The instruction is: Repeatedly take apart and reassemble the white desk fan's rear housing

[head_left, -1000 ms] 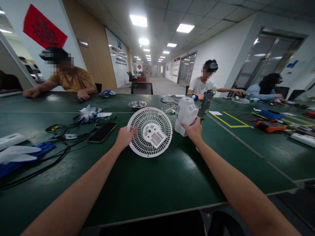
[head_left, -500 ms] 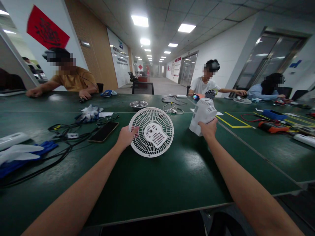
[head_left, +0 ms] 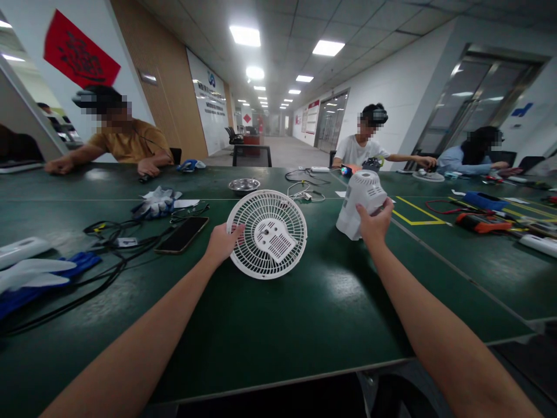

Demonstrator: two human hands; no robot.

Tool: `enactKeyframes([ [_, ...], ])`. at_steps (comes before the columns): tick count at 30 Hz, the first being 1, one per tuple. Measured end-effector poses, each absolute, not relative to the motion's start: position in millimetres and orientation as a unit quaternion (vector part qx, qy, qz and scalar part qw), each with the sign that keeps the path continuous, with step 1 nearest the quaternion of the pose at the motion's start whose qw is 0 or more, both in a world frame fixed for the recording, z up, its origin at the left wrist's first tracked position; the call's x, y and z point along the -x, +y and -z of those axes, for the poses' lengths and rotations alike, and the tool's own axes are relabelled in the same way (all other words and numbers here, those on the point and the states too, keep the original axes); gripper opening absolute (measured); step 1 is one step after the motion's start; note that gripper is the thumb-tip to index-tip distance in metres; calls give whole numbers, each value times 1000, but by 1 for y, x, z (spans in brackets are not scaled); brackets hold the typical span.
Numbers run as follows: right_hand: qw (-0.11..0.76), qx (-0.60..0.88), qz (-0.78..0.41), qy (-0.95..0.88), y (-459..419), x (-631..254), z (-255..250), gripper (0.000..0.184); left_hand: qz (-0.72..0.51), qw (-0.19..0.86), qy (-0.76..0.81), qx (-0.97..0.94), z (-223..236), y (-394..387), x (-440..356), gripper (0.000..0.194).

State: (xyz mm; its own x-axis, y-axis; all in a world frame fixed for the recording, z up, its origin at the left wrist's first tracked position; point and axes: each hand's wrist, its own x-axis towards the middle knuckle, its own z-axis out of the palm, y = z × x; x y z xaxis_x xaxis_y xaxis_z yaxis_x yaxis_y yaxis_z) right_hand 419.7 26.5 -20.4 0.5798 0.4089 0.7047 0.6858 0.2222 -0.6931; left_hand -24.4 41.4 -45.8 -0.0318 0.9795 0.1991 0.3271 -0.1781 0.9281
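Note:
My left hand [head_left: 223,242] grips the left rim of a round white fan grille [head_left: 285,209], thumb over its front. The grille is tilted toward me, and a slotted plate fills its middle. On the right, my right hand [head_left: 375,222] is closed around the side of a white plastic fan housing [head_left: 360,194] with vent slots near its top. The housing stands roughly upright; whether it touches the table cannot be made out. A gap of table separates the two parts.
A phone [head_left: 183,234], black cables [head_left: 126,255] and gloves [head_left: 159,202] lie to the left. Behind the grille is a metal bowl [head_left: 244,186]. An orange multimeter [head_left: 483,223] lies at right on the green table [head_left: 278,337]. Several people sit across from me.
My right hand has shifted slightly right and its grip on the housing has changed, with the housing turned a little. My left hand and the grille stay nearly still.

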Motion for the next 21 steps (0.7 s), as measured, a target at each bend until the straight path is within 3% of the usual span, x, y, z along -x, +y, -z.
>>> enactKeyframes([
  [6,598,659,193,-413,12,-408,7,82,-475,363,538,-594,43,39,24,29],
  [10,601,614,234,-455,1,-391,-4,84,-475,361,539,-594,42,38,23,29],
  [14,577,581,144,-556,0,-364,0,79,-480,356,529,-602,47,44,24,30],
  [21,407,662,-14,-630,13,-330,43,75,-499,441,511,-543,50,44,23,30],
])
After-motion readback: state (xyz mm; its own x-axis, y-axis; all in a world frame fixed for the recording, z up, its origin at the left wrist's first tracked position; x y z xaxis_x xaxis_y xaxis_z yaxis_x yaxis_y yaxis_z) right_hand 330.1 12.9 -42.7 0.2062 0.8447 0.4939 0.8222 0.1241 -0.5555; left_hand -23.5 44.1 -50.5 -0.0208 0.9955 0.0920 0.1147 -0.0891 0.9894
